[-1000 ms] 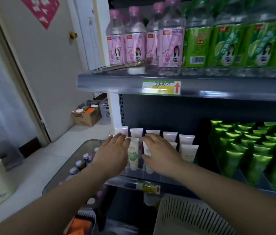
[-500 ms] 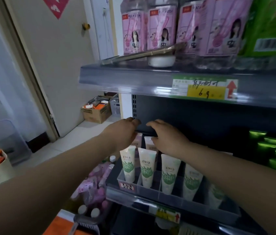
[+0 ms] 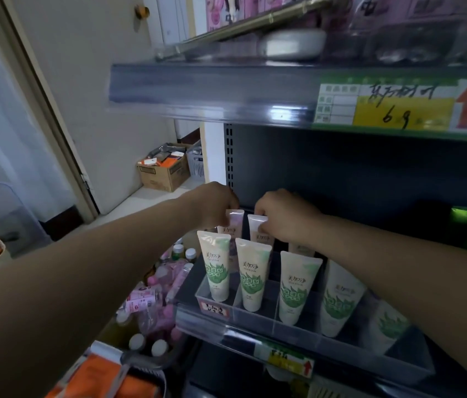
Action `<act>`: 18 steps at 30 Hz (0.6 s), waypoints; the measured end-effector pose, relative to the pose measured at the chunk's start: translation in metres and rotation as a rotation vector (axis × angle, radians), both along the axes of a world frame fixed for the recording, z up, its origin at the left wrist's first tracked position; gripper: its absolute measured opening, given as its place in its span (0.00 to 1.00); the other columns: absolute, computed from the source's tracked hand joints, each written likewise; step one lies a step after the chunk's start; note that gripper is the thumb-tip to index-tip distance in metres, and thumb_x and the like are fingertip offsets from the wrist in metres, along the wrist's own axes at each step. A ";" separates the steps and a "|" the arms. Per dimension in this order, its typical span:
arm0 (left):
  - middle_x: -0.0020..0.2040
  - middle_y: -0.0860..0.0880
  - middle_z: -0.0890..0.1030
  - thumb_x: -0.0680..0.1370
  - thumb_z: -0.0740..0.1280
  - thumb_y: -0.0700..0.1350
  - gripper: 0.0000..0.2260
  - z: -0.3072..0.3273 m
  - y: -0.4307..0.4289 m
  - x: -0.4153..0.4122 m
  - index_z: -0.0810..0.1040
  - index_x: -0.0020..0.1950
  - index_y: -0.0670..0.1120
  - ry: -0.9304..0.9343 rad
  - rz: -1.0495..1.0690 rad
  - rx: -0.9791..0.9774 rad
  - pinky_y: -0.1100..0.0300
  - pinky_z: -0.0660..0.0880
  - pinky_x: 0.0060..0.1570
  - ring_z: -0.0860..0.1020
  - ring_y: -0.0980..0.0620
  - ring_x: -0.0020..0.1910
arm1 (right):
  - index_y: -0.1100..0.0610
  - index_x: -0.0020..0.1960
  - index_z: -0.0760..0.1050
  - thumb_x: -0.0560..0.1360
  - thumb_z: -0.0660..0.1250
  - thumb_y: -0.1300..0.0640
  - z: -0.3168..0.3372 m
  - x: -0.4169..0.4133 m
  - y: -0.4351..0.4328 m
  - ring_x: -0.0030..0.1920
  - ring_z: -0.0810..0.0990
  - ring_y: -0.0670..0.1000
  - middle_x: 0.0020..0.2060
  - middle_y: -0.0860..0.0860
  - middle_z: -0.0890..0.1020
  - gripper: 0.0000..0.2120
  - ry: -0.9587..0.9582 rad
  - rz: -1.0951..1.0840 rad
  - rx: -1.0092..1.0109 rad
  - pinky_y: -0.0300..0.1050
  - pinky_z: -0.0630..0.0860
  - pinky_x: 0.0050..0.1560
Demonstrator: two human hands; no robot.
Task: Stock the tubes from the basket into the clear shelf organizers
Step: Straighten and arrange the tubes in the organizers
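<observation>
Two bare hands reach deep under the grey shelf lip (image 3: 212, 90) in the head view, the only one. The left hand (image 3: 212, 206) curls its fingers down over the crimped top of a pale pink-tinted plastic tube (image 3: 233, 222); the right hand (image 3: 284, 215) pinches the flat sealed end of a second white tube (image 3: 256, 225) just beside it. Both tubes stand cap-down in the back row. Nearer than the fingertips, four white squeeze tubes with green leaf prints (image 3: 218, 265) stand in the clear plastic divided organizer (image 3: 258, 317). These tubes look light, soft-walled and glossy, so squeezing the belly would likely dent or slip; the stiff crimped end under the fingers seems the surest hold. The basket is not clearly in view.
</observation>
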State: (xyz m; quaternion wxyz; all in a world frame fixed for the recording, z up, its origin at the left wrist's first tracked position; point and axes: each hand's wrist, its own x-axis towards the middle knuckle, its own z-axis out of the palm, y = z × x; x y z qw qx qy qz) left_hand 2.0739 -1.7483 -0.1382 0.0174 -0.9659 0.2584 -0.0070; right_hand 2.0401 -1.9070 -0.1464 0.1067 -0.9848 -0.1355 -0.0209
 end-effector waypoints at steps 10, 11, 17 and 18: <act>0.60 0.46 0.80 0.76 0.68 0.43 0.15 -0.004 0.002 0.000 0.77 0.63 0.46 -0.029 -0.014 -0.027 0.55 0.74 0.58 0.77 0.47 0.59 | 0.58 0.43 0.80 0.70 0.67 0.62 -0.006 0.001 -0.001 0.42 0.80 0.55 0.42 0.54 0.82 0.04 -0.039 -0.058 0.075 0.46 0.78 0.42; 0.60 0.46 0.80 0.76 0.68 0.43 0.15 -0.004 0.002 0.000 0.77 0.63 0.46 -0.031 -0.017 -0.027 0.55 0.74 0.58 0.77 0.47 0.59 | 0.58 0.43 0.80 0.70 0.67 0.62 -0.007 0.000 -0.001 0.42 0.79 0.55 0.41 0.54 0.82 0.04 -0.040 -0.060 0.082 0.45 0.78 0.42; 0.61 0.45 0.79 0.77 0.66 0.43 0.15 -0.007 0.002 -0.002 0.76 0.64 0.46 -0.061 -0.028 -0.025 0.53 0.75 0.57 0.77 0.47 0.58 | 0.59 0.43 0.79 0.69 0.68 0.62 -0.011 0.000 -0.003 0.41 0.80 0.55 0.40 0.55 0.82 0.04 -0.047 -0.056 0.109 0.49 0.80 0.42; 0.60 0.45 0.79 0.77 0.65 0.43 0.15 -0.007 0.002 -0.002 0.77 0.64 0.46 -0.064 -0.029 -0.016 0.53 0.75 0.57 0.77 0.47 0.58 | 0.60 0.42 0.79 0.69 0.68 0.62 -0.011 0.000 -0.003 0.41 0.80 0.56 0.40 0.55 0.82 0.04 -0.040 -0.047 0.110 0.49 0.80 0.42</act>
